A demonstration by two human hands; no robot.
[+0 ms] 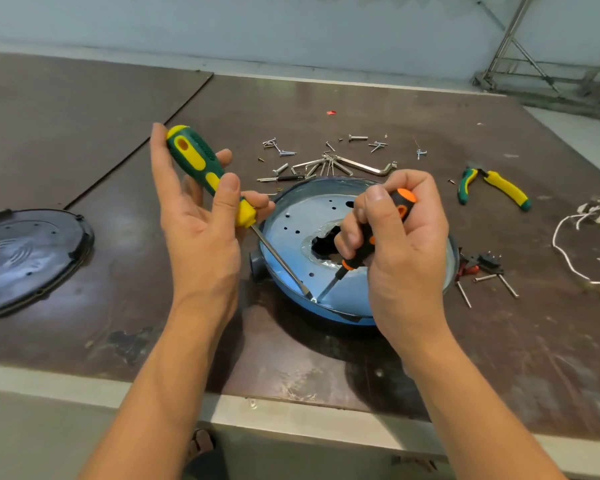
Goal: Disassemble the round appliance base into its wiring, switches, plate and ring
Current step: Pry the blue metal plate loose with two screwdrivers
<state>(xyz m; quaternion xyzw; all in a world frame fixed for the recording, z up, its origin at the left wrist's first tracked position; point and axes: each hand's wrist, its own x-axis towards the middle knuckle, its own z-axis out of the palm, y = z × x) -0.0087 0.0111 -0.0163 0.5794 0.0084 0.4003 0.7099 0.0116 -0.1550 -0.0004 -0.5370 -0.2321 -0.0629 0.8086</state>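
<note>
I am holding the green-and-yellow screwdriver (201, 168) in my left hand (201, 230), fingers (222, 157) only loosely curled behind the handle and the thumb pressing it from the front: a light pinch, not a fist. My right hand (406, 251) is clenching tight around the stubby orange-and-black screwdriver (373, 237).

The round base (343, 318) is sitting on the worktop (326, 109) just ahead of me, under and between both hands. Its metal plate (291, 223) is facing up, with a ragged hole in the middle. Both blades are meeting at one spot on the plate's near edge, against the blue rim. The long shaft is slanting down from the upper left, low across the plate, and the short one is standing steeply from the right.

That seam is lying nearer my right hand, so I am judging the prying should come from there, with the long blade wedging the gap. The switches (485, 263) and white wiring (568, 261) are lying out on the right.
</note>
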